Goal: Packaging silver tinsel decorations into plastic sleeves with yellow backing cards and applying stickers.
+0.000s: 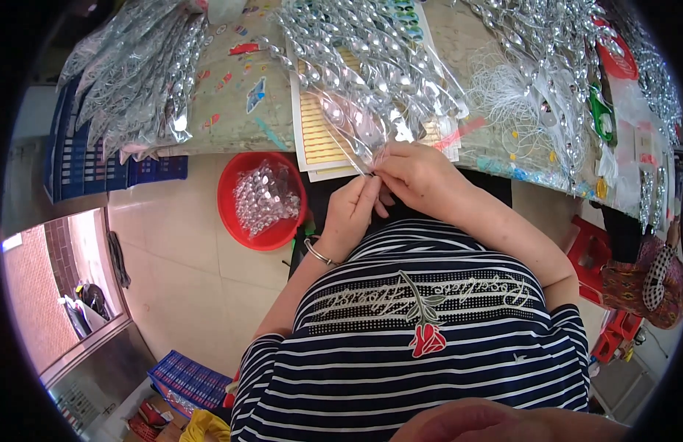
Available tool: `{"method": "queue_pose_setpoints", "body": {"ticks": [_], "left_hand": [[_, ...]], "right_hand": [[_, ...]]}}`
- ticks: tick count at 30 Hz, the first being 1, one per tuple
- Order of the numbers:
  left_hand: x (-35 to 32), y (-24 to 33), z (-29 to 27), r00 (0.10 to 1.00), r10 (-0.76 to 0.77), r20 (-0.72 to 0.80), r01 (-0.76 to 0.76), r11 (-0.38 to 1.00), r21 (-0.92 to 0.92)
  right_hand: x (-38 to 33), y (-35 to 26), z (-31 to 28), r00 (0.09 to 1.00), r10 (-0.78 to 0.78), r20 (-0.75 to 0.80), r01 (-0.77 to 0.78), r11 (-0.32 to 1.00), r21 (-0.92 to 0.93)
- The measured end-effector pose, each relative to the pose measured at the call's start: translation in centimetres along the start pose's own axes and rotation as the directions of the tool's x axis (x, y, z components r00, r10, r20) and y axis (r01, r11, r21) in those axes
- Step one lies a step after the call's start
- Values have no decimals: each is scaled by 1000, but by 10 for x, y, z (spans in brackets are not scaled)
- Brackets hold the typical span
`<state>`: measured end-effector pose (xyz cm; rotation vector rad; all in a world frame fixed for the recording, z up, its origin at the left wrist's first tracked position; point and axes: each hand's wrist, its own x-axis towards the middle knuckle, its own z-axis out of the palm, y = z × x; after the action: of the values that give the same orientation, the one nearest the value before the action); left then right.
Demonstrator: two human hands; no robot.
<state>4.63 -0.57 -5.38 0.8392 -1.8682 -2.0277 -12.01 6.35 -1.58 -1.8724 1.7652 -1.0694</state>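
At the near edge of the table, my left hand [349, 211] and my right hand [417, 172] meet with fingertips pinched together. The lower end of a clear plastic sleeve [347, 129] is between them. My right hand's fingers are closed over that end. My left thumb and fingers press at its corner, where a small dark spot shows. Shiny silver twisted strands [371, 51] lie in and beyond the sleeve, stretching away from me. Beneath them are sheets of paper with a yellow striped print [323, 136]. My fingers partly hide whatever is pinched.
A red basin [225, 199] of clear, shiny beads stands below the table to the left. Bagged silver strands [135, 81] overhang the table's left end. White threads [503, 92], more silver strands and green-handled scissors [601, 114] lie at the right. Blue crates [91, 162] stand at left.
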Motion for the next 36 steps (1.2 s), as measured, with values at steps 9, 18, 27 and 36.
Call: {"method": "queue_pose_setpoints", "body": {"ticks": [9, 18, 27, 36], "left_hand": [[0, -9, -5, 997, -11, -81, 6, 998, -67], [-1, -5, -9, 993, 35, -112, -38, 999, -32], [4, 1, -7, 983, 112, -145, -108, 994, 32], [1, 0, -9, 979, 133, -154, -127, 991, 50]], "right_hand": [[28, 12, 10, 998, 1, -59, -4, 999, -40], [15, -8, -17, 999, 6, -39, -8, 998, -64], [37, -5, -10, 980, -150, -132, 81, 902, -425], [37, 13, -12, 987, -65, -147, -28, 831, -556]]}}
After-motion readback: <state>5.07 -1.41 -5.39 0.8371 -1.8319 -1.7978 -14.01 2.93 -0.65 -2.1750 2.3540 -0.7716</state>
